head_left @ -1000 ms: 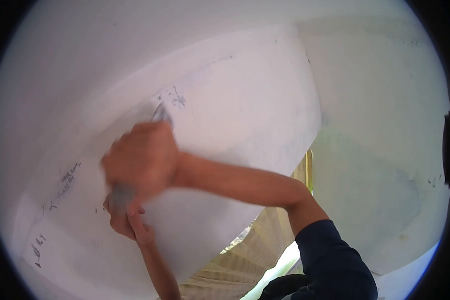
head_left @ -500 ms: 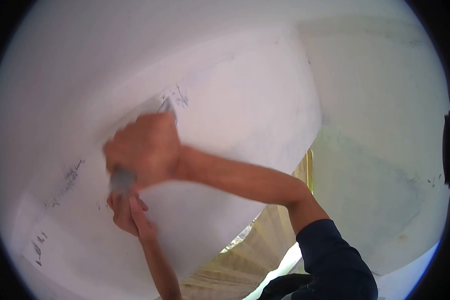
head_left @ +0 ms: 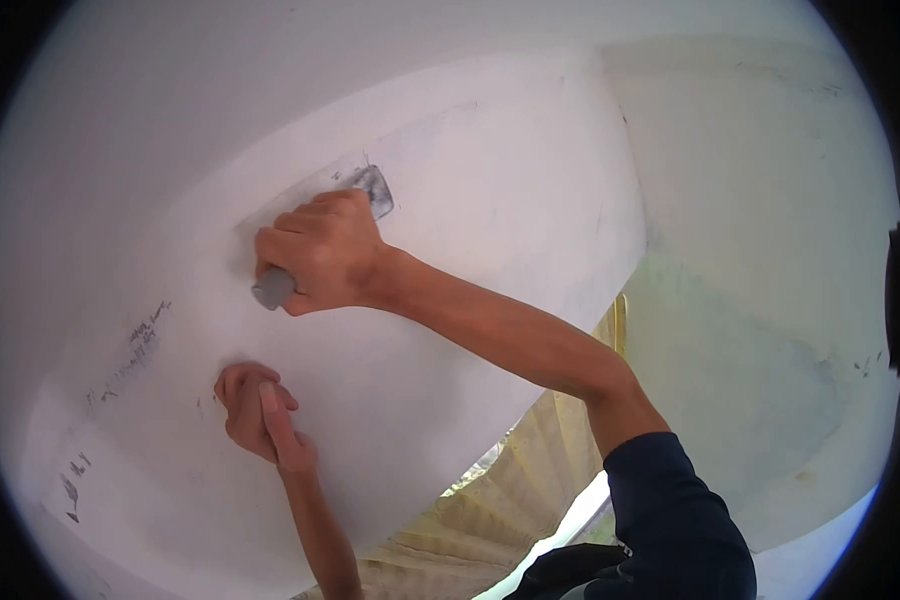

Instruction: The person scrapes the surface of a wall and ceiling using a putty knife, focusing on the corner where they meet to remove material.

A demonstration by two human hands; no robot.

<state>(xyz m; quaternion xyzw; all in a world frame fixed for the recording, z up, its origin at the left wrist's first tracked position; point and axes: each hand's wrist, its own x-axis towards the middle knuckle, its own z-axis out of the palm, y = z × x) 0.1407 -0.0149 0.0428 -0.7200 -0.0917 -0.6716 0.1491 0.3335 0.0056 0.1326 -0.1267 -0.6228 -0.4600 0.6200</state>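
My right hand (head_left: 320, 250) is wrapped round the grey handle (head_left: 273, 289) of a trowel. The trowel's metal blade (head_left: 376, 191), smeared with grey, shows past my knuckles and lies against the white wall (head_left: 420, 330). My hand hides the middle of the tool. Lower left, my left hand (head_left: 255, 410) is closed beside the wall, its fingers curled in and its thumb along them. Nothing shows in its grasp. Dark scribbled marks (head_left: 150, 328) are on the wall left of both hands.
A second pale wall surface (head_left: 750, 270) with a greenish patch meets the white one at the right. Below the slanting wall edge, a tan, ribbed surface (head_left: 500, 500) shows through a gap. More dark marks (head_left: 73, 487) lie at lower left.
My right hand has moved up and to the right with the trowel, away from my left hand, and more of the blade shows. The left hand has stayed about where it was.
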